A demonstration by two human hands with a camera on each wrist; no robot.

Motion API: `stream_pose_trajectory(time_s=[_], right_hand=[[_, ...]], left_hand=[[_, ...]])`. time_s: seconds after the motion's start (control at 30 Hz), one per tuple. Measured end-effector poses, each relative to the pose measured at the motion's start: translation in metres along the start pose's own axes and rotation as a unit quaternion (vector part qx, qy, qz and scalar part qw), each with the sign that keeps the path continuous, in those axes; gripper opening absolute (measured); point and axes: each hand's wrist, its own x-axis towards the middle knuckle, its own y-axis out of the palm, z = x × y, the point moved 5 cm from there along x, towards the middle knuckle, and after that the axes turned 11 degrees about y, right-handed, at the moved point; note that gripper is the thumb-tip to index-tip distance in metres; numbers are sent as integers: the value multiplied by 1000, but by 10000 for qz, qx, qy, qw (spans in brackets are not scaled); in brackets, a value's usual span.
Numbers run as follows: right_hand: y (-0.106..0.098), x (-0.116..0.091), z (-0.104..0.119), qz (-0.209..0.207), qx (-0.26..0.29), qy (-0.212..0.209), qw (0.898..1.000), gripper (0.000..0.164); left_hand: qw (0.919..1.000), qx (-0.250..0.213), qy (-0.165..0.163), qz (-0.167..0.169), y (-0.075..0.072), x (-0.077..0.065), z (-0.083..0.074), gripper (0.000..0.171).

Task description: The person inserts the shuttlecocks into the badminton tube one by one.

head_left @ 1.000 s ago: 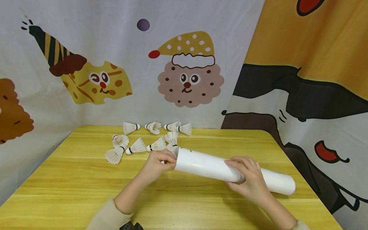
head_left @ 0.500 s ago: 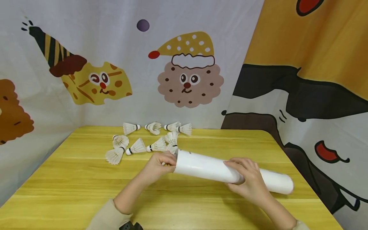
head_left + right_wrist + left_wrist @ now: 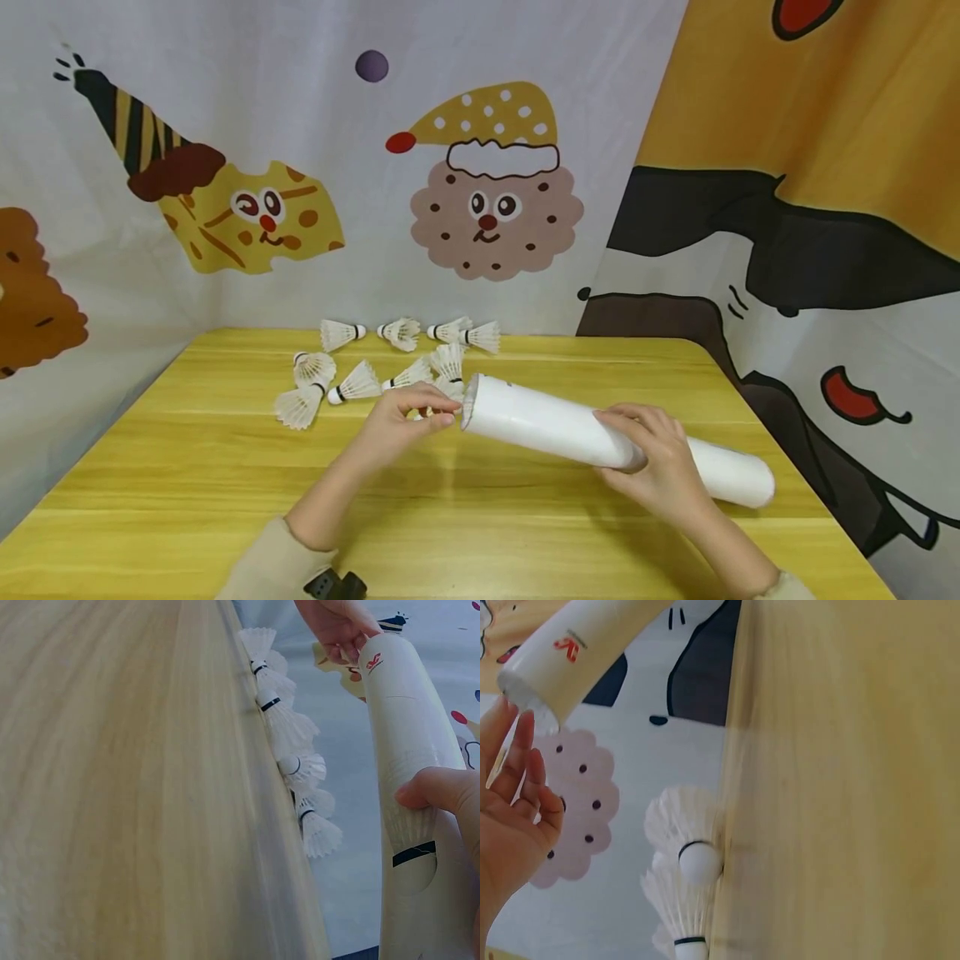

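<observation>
My right hand [image 3: 660, 462] grips a long white shuttlecock tube [image 3: 547, 421] around its middle, tilted with its mouth up to the left. Pale feather edges show inside the mouth in the head view. In the right wrist view, a shuttlecock shape with a dark band [image 3: 414, 859] shows on the tube's side below my thumb; printed or inside, I cannot tell. My left hand [image 3: 401, 425] is at the mouth, fingers loosely extended and nothing visible held; in the left wrist view its fingertips [image 3: 526, 724] are close to the rim.
Several white shuttlecocks [image 3: 356, 382] lie behind the left hand, in two loose rows toward the far edge of the wooden table [image 3: 450, 533]. A printed cartoon curtain [image 3: 300, 100] hangs behind the table. Dark wrist gear [image 3: 333, 585] sits by the left sleeve.
My left fingers have drawn back from inside the tube's mouth and straightened. The mouth has risen slightly and turned, so its rim shows. My right hand keeps its grip.
</observation>
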Motion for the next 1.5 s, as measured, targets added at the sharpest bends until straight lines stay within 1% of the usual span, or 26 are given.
stream_pose_trajectory(time_s=[0.2,0.23,0.37,0.43,0.47,0.67,0.8,1.0,1.13,1.27,1.37,1.5], right_hand=[[-1,1,-4,-7,4,92,10000,59],[-1,1,-5,3,4,104,9999,60],[-1,1,-6,2,6,116,9999,61],[-1,1,-6,4,9,124,9999,60],[-2,1,-6,0,8,123,9999,59],[-2,1,-8,-12,7,124,9999,59],[-1,1,-8,56,9,143,9999,61],[0,1,-7,225,19,278,9994,61],[-2,1,-8,200,-13,312,9993,66],[-5,1,-7,103,-67,257,9996,69],[-6,0,-7,16,-89,183,9998,65],[-6,-1,-9,-29,-93,168,9998,57]], left_hand=[[9986,400,96,-336,-19,1,1,18],[9978,522,182,-358,-22,1,0,19],[9955,849,91,-404,-27,4,-12,20],[9950,925,14,-387,-28,5,-13,21],[9950,914,-106,-389,-29,5,-10,21],[9940,1000,-301,-315,-35,1,24,23],[9944,966,-398,-172,-35,0,38,24],[9930,863,-803,-52,-32,1,57,30],[9919,904,-892,-6,-28,5,66,33],[9910,944,-952,46,-26,7,70,34],[9903,921,-1040,97,-26,8,73,34],[9904,916,-1004,244,-26,10,77,34]])
